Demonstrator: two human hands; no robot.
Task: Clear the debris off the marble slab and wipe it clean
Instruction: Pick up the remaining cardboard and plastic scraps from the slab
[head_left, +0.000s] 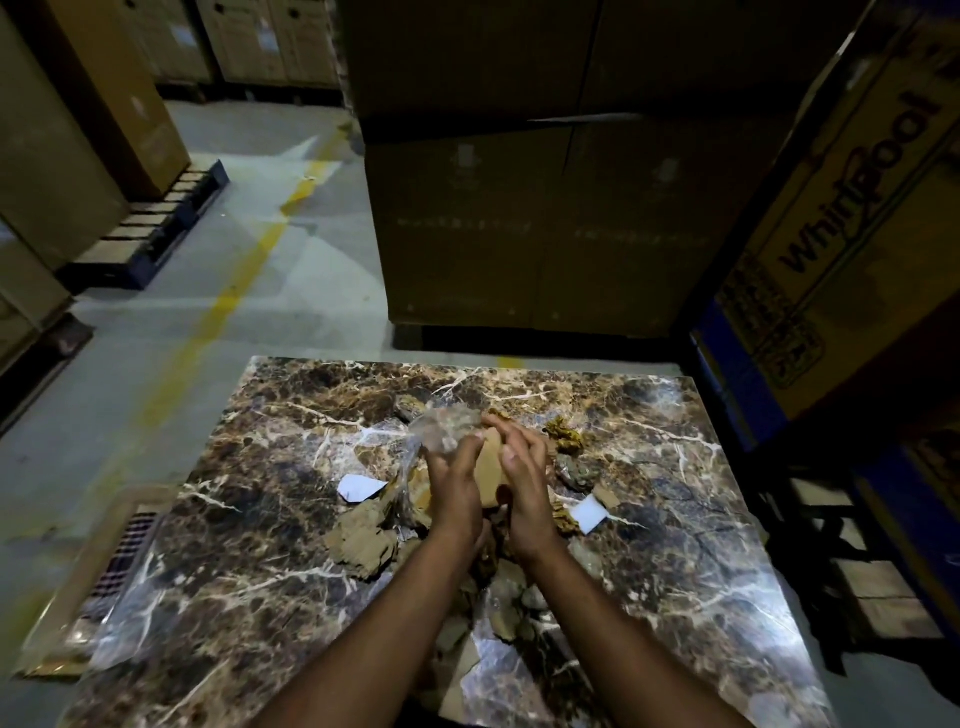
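We have both hands raised over the middle of the marble slab (218, 587), and between them sits a flat piece of cardboard (492, 462) with a crumple of clear plastic film (444, 428) bunched at its far end. Our left hand (453, 486) lies along the near side of the bundle with its fingers stretched up against the film, pressing rather than curling; our right hand (524, 480) answers it from the other side, fingers likewise mostly straight. Held so, the two palms act as a clamp, which we judge lets us lift several loose scraps at once instead of picking each one singly.

The slab is far from clear. A torn cardboard chunk (361, 540) lies just left of our wrists, two white paper scraps (359, 487) (590, 512) flank the hands, and a yellowish crumpled wad (563, 430) sits beyond our right hand. Stones and smaller bits trail toward us under the forearms (partly hidden, so we cannot count them).

Tall cardboard cartons (519, 223) crowd the far edge, and the concrete floor (218, 291) opens to the left, probably the easier side for carrying debris away. Wiping, we judge, must wait until the rubble is gone.
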